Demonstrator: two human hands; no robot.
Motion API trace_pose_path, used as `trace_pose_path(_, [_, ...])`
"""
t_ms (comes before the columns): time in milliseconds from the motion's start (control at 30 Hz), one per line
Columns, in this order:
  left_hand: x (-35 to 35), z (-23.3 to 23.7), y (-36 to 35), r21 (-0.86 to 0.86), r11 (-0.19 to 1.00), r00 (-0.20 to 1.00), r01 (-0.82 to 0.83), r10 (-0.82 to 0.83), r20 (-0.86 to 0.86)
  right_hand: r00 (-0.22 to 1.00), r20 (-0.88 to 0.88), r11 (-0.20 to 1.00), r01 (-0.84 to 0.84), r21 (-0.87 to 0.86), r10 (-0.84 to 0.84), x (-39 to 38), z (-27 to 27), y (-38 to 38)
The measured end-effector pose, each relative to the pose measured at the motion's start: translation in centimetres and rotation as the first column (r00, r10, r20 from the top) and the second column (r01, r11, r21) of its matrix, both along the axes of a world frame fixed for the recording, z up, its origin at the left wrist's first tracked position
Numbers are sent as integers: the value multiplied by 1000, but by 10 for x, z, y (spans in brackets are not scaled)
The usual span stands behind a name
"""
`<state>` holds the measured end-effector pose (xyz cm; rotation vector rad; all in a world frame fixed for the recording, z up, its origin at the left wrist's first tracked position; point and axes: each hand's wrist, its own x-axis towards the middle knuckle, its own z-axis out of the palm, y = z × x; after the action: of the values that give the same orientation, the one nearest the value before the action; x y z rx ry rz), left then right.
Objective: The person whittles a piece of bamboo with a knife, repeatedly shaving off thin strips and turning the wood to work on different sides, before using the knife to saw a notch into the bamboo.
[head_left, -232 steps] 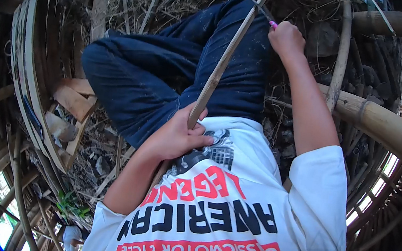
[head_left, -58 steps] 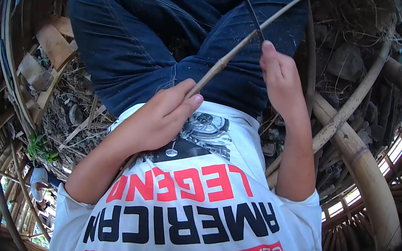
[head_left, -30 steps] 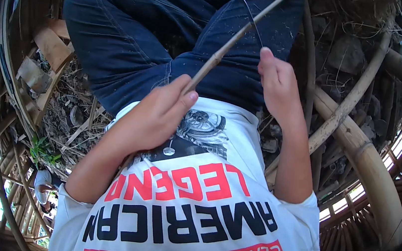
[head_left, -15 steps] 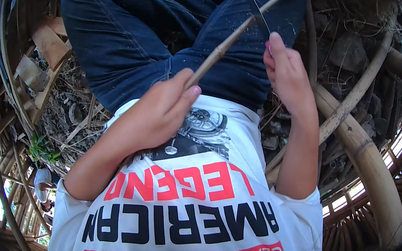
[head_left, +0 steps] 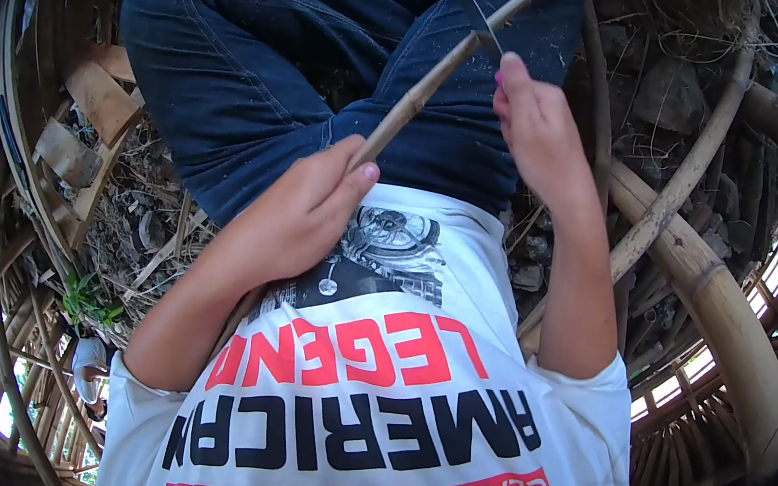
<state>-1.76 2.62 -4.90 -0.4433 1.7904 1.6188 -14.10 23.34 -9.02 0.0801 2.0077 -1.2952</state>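
My left hand [head_left: 312,200] is wrapped round the lower end of a thin bamboo stick [head_left: 409,105], in front of my waist. The stick slants up and right across my jeans. In my right hand [head_left: 541,131], closed round a handle of which only a bit of pink shows, is a knife [head_left: 474,9]. Its dark curved blade lies across the stick near the upper end, pointing up and left. The lower end of the stick is hidden behind my left hand and forearm.
Thick bamboo poles [head_left: 708,292] curve along the right side. Split bamboo pieces [head_left: 101,99] and a green plant [head_left: 89,298] are at the left. Stones [head_left: 671,95] and dry debris lie on the ground. Another person [head_left: 89,369] shows at the lower left.
My right hand and the knife have moved slightly left and up, and more of the blade's flat side shows. My left hand has shifted slightly left with the stick.
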Motion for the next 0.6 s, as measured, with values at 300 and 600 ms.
trace_pose_path(300, [-4, 17, 5, -26, 999, 990, 45, -41, 136, 998, -46, 998, -37, 59, 40, 5, 11, -3])
trace_pose_path(600, [0, 15, 5, -99, 993, 997, 65, -60, 51, 995, -8, 992, -101, 77, 102, 10, 16, 5])
